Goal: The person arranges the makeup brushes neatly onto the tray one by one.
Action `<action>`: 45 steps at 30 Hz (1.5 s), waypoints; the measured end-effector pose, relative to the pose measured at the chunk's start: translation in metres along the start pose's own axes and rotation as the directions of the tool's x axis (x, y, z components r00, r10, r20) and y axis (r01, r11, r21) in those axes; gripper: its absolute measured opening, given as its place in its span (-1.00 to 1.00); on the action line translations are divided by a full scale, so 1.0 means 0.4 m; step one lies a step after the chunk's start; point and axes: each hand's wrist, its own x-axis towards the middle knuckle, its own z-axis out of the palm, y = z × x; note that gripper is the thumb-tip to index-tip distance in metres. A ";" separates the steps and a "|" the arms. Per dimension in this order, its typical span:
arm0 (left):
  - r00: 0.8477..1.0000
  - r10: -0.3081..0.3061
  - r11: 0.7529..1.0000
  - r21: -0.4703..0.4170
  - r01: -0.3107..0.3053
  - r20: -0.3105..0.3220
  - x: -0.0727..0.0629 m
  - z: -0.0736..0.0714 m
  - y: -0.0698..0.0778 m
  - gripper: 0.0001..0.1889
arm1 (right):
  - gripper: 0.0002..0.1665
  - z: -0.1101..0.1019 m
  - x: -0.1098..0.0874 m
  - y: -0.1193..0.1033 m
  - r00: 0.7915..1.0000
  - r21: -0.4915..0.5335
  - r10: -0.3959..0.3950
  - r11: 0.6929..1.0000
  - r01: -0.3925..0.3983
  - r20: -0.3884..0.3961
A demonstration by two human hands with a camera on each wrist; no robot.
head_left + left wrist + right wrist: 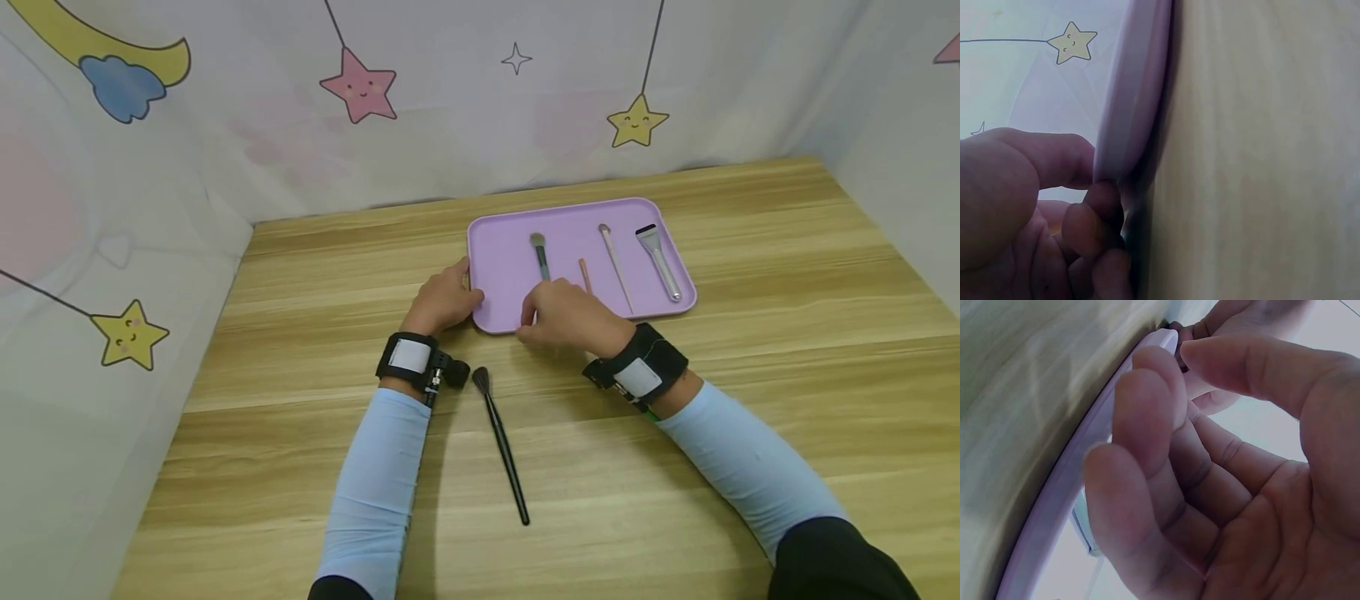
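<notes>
A lilac tray (502, 250) lies at the back of the wooden table. My left hand (442, 297) pinches its left edge, thumb over the rim and fingers curled beneath, as the left wrist view shows of the tray rim (1132, 87). Over the tray's front edge is my right hand (572, 318); in the right wrist view its fingers (1119, 487) are loosely bent with nothing between them and the thumb. In the tray lie a green-handled makeup brush (538, 250), a short orange-brown stick (585, 273) partly hidden by the right hand, a slim pale brush (615, 262) and a silver flat-headed brush (662, 265).
A black makeup brush (501, 442) lies on the table (300, 400) between the forearms, bristles toward the tray. Behind the table hangs a white backdrop (450, 150) printed with stars, and another pale panel (97, 467) borders the left side.
</notes>
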 end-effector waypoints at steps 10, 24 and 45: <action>1.000 0.013 1.000 -0.006 -0.013 -0.004 0.000 -0.002 -0.001 -0.20 | -0.77 0.005 -0.006 -0.010 1.000 0.005 -0.025 1.000 0.025 0.015; 1.000 0.003 1.000 0.000 -0.003 -0.001 -0.003 -0.002 0.002 -0.21 | -0.79 0.012 -0.015 -0.024 0.999 -0.027 -0.022 0.999 0.023 0.048; 1.000 0.004 1.000 -0.006 -0.004 -0.006 -0.006 -0.003 0.006 -0.21 | -0.79 0.016 -0.031 -0.049 0.994 -0.066 -0.004 0.998 0.012 0.114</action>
